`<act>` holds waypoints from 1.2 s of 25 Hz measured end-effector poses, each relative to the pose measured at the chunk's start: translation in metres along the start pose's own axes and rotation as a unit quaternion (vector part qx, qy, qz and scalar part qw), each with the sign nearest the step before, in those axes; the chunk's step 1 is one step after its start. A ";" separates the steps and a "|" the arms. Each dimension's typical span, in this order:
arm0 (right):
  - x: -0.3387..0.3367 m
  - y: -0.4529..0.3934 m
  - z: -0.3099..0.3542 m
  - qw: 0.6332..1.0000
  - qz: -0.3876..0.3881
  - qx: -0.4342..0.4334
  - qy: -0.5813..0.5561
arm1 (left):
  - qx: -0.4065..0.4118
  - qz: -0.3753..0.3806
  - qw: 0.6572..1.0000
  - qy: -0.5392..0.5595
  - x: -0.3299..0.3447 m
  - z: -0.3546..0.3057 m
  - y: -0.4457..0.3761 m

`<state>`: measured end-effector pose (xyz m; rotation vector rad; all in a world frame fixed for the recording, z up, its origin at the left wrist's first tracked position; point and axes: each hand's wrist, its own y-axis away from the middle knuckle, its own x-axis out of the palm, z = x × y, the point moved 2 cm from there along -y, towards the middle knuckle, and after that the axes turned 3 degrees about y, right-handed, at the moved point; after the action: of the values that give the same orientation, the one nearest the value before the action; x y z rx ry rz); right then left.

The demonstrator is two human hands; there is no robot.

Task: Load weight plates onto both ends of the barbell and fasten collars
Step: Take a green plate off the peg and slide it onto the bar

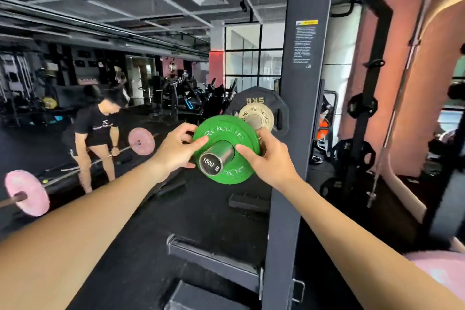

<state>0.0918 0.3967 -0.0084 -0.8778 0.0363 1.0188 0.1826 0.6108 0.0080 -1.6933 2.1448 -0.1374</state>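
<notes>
A small green weight plate (227,176) sits on the chrome end of the barbell sleeve (216,158), whose cap reads "1500 B" and points toward me. My left hand (176,148) grips the plate's left rim, thumb on its face. My right hand (268,157) holds the right rim, fingers curled behind it and thumb beside the sleeve. Behind the green plate, a tan plate (259,119) and a black 5 kg plate (279,108) hang by the rack post. No collar is in sight.
The dark rack upright (294,113) stands right beside the plate. More black plates (362,106) hang on a storage post at right, next to an upright bar (392,118). At left a person (93,131) bends over a barbell with pink plates (26,191). Rack base rails (214,262) lie on the floor below.
</notes>
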 end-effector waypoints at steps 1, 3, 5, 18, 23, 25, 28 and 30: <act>-0.001 -0.004 -0.005 0.999 -0.019 0.010 0.029 | 0.001 -0.021 1.000 -0.006 0.005 0.001 -0.009; -0.001 -0.017 -0.018 0.995 -0.058 0.049 0.069 | 0.001 -0.047 0.999 -0.019 0.016 0.004 -0.028; -0.001 -0.029 -0.030 0.989 -0.091 0.088 0.080 | 0.000 -0.044 0.999 -0.020 0.023 0.010 -0.050; 0.005 -0.164 -0.143 0.972 -0.168 0.101 0.130 | -0.052 0.031 0.998 0.029 0.098 0.059 -0.224; 0.003 -0.183 -0.158 0.970 -0.162 0.113 0.140 | -0.057 0.071 0.996 -0.006 0.108 0.060 -0.239; 0.000 -0.185 -0.154 0.971 -0.145 0.127 0.145 | -0.064 0.097 0.993 -0.011 0.104 0.054 -0.234; -0.011 -0.174 -0.136 0.973 -0.112 0.148 0.140 | -0.038 0.100 0.994 -0.025 0.082 0.023 -0.213; -0.022 -0.161 -0.118 0.975 -0.086 0.144 0.143 | -0.002 0.087 0.996 -0.036 0.061 -0.010 -0.194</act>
<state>0.2427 0.2674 0.0217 -0.7411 0.3392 0.6975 0.3443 0.5007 0.0643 -1.4808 2.2274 -0.0205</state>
